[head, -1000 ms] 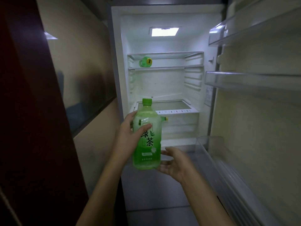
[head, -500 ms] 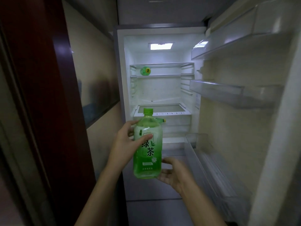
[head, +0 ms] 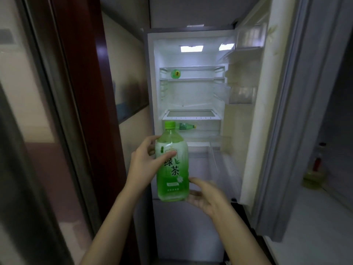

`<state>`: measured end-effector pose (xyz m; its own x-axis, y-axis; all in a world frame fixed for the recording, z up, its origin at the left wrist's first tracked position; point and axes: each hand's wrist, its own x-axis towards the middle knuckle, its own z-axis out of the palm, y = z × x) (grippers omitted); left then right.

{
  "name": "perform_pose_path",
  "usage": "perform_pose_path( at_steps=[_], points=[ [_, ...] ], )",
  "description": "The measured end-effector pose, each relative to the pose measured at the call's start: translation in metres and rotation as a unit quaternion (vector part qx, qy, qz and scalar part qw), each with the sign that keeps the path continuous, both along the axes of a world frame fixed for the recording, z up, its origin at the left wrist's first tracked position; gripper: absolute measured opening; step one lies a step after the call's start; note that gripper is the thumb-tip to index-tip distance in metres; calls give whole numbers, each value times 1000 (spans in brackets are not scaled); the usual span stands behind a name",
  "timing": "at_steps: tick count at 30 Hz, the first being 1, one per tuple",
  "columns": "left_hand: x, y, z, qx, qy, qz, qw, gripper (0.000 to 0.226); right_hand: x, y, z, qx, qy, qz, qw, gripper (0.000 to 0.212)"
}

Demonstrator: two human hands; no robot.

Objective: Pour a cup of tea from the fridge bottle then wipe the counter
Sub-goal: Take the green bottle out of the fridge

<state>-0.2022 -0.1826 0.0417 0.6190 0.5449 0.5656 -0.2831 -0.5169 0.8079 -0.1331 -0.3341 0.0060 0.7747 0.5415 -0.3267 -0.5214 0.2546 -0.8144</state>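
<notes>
Dim around me; the white rectangular lamp (head: 191, 48) inside the open white fridge (head: 191, 92) glows brightest. Edges bow, and my right hand (head: 208, 197) blurs.

The left hand (head: 143, 161) gripped the upright green tea bottle (head: 172, 169) before the open fridge (head: 191, 92); the right hand (head: 206, 196), fingers relaxed, touched its base.

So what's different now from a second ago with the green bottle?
The tea bottle has come back away from the open fridge, as the view pulls back too. The left hand still grips it, and the right hand stays open at its base. Nothing was let go.
</notes>
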Motion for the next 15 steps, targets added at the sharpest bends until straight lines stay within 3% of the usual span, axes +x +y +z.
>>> perform_pose_path(
  at_steps=[5, 8, 15],
  points=[
    [-43, -16, 6, 12, -3, 35, 999, 58, -28, -11, -1, 10, -4, 12, 1000, 27],
    [-64, -22, 9, 16, -6, 44, 999, 61, -46, -19, 0, 13, -7, 32, 999, 53],
    [-100, -39, 12, 4, -10, 22, 1000, 60, -80, -48, 4, -3, -35, 1, 999, 62]
  ],
)
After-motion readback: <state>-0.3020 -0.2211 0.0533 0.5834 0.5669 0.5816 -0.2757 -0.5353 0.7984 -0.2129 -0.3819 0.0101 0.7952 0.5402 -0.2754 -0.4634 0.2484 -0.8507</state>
